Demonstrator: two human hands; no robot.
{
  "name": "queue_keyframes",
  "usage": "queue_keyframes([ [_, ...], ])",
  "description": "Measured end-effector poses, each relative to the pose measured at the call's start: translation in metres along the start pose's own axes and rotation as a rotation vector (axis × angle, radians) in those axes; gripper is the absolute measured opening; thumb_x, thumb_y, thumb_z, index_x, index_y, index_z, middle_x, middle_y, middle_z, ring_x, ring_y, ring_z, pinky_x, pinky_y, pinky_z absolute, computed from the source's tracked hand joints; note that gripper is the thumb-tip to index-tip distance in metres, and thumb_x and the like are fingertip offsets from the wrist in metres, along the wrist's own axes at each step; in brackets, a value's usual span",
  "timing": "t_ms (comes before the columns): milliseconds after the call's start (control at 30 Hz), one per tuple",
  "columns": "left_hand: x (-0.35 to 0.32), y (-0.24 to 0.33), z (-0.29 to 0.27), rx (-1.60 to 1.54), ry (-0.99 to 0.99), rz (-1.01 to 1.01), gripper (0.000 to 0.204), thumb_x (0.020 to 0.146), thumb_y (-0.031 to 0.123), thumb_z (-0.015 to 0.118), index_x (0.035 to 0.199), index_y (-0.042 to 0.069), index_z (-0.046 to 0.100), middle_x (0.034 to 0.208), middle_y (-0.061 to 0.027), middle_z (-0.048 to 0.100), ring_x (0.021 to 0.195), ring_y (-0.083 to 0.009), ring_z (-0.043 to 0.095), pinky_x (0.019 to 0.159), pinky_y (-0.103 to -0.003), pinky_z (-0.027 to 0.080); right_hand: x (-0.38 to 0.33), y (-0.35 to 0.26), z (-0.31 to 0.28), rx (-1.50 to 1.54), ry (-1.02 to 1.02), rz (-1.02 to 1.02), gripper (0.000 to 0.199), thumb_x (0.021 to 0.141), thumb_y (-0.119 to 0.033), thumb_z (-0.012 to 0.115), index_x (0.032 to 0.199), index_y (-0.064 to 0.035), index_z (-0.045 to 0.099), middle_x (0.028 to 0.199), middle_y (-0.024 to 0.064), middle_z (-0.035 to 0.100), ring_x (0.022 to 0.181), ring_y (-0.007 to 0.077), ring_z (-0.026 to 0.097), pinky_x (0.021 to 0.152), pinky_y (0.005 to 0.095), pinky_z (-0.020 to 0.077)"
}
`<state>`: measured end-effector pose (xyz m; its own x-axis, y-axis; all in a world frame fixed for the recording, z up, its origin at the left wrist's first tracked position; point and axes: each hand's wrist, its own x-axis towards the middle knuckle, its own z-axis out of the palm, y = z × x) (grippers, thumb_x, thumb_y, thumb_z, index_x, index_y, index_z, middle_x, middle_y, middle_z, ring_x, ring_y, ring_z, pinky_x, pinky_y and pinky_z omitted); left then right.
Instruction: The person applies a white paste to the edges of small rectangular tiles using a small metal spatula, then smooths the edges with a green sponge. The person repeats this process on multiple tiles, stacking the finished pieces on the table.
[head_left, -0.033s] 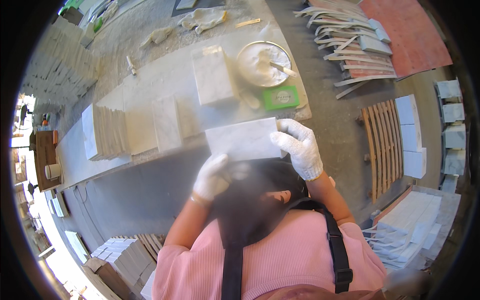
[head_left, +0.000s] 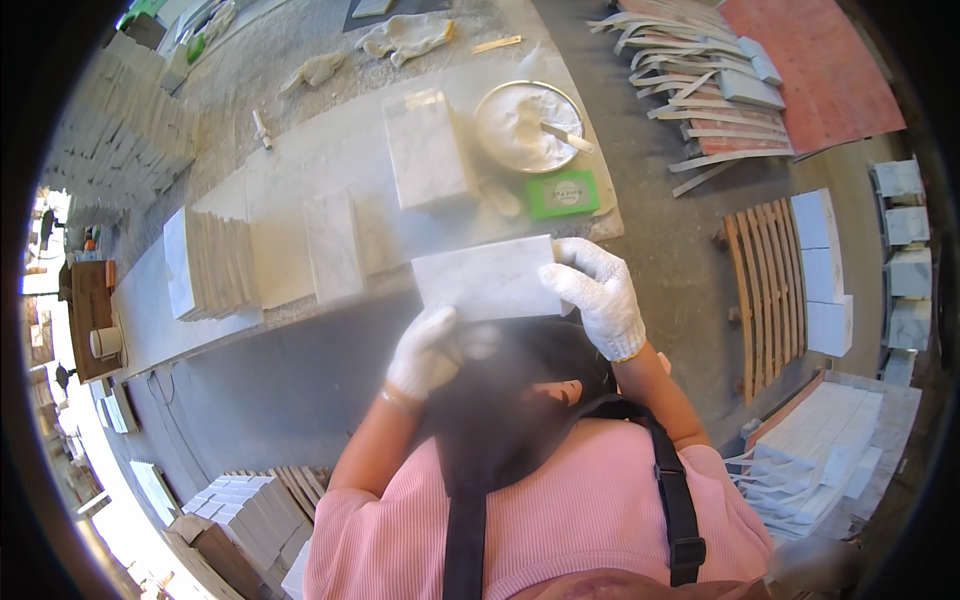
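A white marble tile point(head_left: 490, 280) with faint grey veins is held up in front of me, at the near edge of the worktable. My left hand point(head_left: 425, 355), in a white knit glove, grips its lower left corner. At the tile's right end, my right hand point(head_left: 600, 295), gloved the same way, pinches the edge between thumb and fingers. Just beyond the tile stands a stack of marble tiles point(head_left: 425, 150) on the table. To the right of that stack sit a round bowl of white paste point(head_left: 515, 125), with a putty knife point(head_left: 567, 138) in it, and a green box point(head_left: 562, 195).
Further left on the table are a single flat tile point(head_left: 336, 245) and a row of upright tiles point(head_left: 210, 265). Loose gloves point(head_left: 405, 38) lie at the back. On the floor to the right are a wooden pallet point(head_left: 765, 295) and strapped tile stacks point(head_left: 815, 440).
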<state>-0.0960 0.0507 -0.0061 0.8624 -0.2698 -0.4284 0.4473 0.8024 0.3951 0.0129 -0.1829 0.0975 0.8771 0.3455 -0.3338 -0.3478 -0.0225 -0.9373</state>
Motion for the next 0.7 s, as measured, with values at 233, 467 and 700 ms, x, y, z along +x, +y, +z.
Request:
queue_keyframes([
  [233,0.008,-0.003,-0.008,-0.059,-0.010,-0.018,0.061,0.100,0.031,0.070,0.148,0.000,0.048,0.132,-0.0246,0.067,0.109,-0.0391,0.071,0.088,-0.048,0.061,0.001,0.001,0.003,0.009,0.005,0.009,0.026,0.095,-0.013,0.073,0.117,0.0003,0.075,0.093,-0.0017,0.072,0.072,0.0031,0.058,0.065,0.0218,0.0470],
  [467,0.013,-0.001,-0.012,0.020,-0.012,0.029,0.069,0.095,0.030,0.077,0.149,-0.003,0.047,0.131,-0.0234,0.067,0.108,-0.0356,0.072,0.088,-0.046,0.061,0.004,0.004,-0.003,-0.061,-0.073,0.001,0.034,0.096,-0.015,0.073,0.125,0.0035,0.071,0.111,0.0052,0.073,0.096,0.0109,0.064,0.084,0.0276,0.0515],
  [700,0.013,0.000,-0.016,0.063,0.000,0.024,0.071,0.095,0.030,0.079,0.149,-0.003,0.047,0.132,-0.0223,0.066,0.109,-0.0342,0.071,0.091,-0.044,0.061,0.010,0.009,-0.010,-0.093,-0.091,0.027,0.040,0.096,-0.017,0.075,0.127,0.0057,0.070,0.116,0.0085,0.073,0.104,0.0145,0.066,0.092,0.0299,0.0527],
])
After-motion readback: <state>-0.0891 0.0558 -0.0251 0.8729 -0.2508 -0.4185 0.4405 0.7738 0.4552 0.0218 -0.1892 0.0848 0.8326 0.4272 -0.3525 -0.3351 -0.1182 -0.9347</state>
